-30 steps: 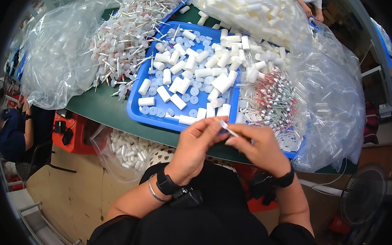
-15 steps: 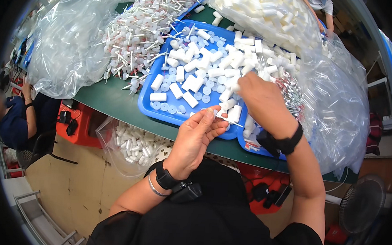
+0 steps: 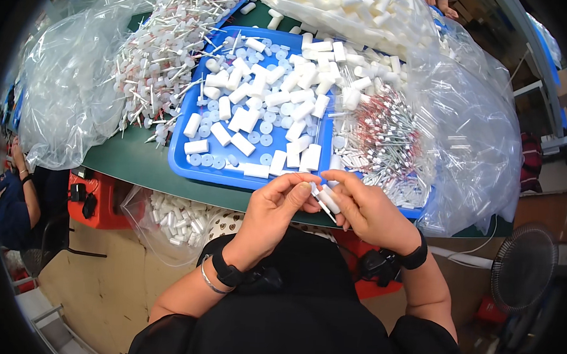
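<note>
Just past the front edge of the blue tray (image 3: 180, 166), my two hands meet. Pinched in my left hand (image 3: 277, 202) is a thin white stick piece (image 3: 325, 209), its upper end partly hidden by the fingers. My right hand (image 3: 370, 210) grips a white foam-like cylinder (image 3: 329, 200) close beside the stick; whether the two touch I cannot tell. The tray bears many more white cylinders (image 3: 242, 143) and pale translucent discs (image 3: 266, 139).
Left of the tray lies a heap of assembled stick pieces (image 3: 155, 61) beside a clear plastic bag (image 3: 70, 95). Thin parts with red and white ends (image 3: 388, 128) are piled at right. A bag of white cylinders (image 3: 362, 18) sits behind. A fan (image 3: 524, 266) stands far right.
My right hand has come down from the tray's right side to my left hand, now with a white cylinder in it. The view has shifted, so the table sits further left.
</note>
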`<state>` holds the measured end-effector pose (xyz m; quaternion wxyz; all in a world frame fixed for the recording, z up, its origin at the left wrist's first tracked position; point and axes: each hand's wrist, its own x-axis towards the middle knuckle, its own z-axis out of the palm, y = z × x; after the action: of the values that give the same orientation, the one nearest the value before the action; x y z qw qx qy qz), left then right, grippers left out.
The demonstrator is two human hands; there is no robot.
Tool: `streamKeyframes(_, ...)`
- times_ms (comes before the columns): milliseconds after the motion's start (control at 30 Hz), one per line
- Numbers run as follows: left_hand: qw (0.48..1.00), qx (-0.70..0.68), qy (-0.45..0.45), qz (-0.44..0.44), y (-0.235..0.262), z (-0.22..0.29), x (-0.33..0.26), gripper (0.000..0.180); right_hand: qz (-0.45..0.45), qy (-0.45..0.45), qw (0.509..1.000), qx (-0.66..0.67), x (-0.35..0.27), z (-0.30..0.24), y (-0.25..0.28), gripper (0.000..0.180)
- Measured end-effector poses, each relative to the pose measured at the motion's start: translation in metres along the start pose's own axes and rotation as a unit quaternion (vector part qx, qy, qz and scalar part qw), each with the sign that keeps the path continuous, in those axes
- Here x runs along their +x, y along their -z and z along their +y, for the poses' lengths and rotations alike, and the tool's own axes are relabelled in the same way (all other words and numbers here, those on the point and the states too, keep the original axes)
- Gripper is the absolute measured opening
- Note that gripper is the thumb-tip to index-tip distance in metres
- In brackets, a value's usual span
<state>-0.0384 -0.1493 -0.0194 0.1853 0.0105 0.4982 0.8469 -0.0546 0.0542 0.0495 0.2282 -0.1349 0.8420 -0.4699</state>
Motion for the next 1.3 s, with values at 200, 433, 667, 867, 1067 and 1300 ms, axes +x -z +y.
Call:
streamKeyframes(200,0.992,-0.090,0.089,-0.019,-0.004,-0.001,0.005,0.031,-0.029,0.042,0.998,0.043,-0.004,0.022,-0.001,0.023)
streamKeyframes(433,0.996,-0.017,0.086,-0.010,-0.007,0.001,0.002,0.029,-0.075,-0.085,0.940,0.322,-0.002,0.031,0.010,0.018)
streamKeyframes(667,0.995,0.007,0.103,-0.003,-0.008,0.005,-0.001,0.029,-0.077,-0.027,0.976,0.203,-0.008,0.023,0.003,0.015)
streamKeyframes(867,0.995,0.012,0.098,-0.011,-0.005,0.011,-0.003,0.028,-0.104,-0.089,0.944,0.301,-0.004,0.016,0.009,0.015)
streamKeyframes(1067,0.994,-0.004,0.113,-0.009,-0.002,0.012,-0.006,0.030,-0.085,-0.123,0.914,0.378,-0.004,0.026,0.012,0.016)
streamKeyframes(1300,1.000,-0.008,0.024,-0.002,-0.007,0.008,-0.006,0.034,0.077,-0.068,0.977,0.188,0.014,0.005,0.016,0.012)
